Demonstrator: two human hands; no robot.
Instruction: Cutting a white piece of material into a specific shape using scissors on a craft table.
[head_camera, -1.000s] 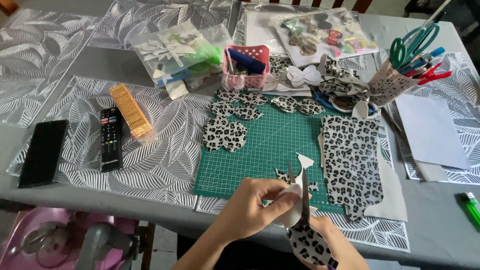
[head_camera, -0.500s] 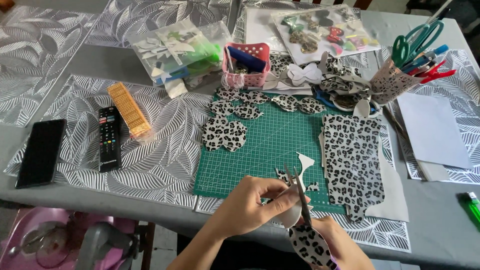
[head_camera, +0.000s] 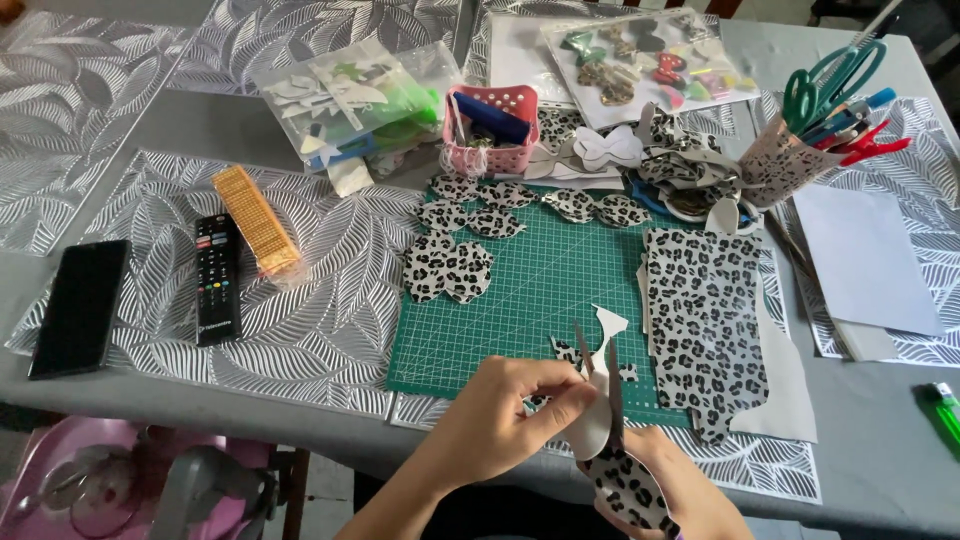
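At the near edge of the grey surface, about six o'clock in the head view, the left hand (head_camera: 500, 425) pinches a small pale cut-out of leopard-print sheet, white side up (head_camera: 592, 420), between thumb and fingertips, closed firmly on its left margin. The right hand (head_camera: 665, 495) sits just beside it at roughly four o'clock from the left hand, wrapped around the leopard-patterned handles of a pair of scissors (head_camera: 612, 440). The blades point up toward twelve o'clock, tilted slightly left, and the cut-out lies between them, so its long axis runs nearly parallel to the blades. The left hand is the nearer one to the piece's free edge; the right hand meets it only through the blades.

Beyond them, at twelve o'clock, lies the green gridded cutting mat (head_camera: 520, 290), with a larger leopard-print sheet (head_camera: 705, 320) at its two o'clock side and several cut leopard-print shapes (head_camera: 448, 268) toward eleven o'clock. A black remote control (head_camera: 216, 278) rests well apart at nine o'clock.
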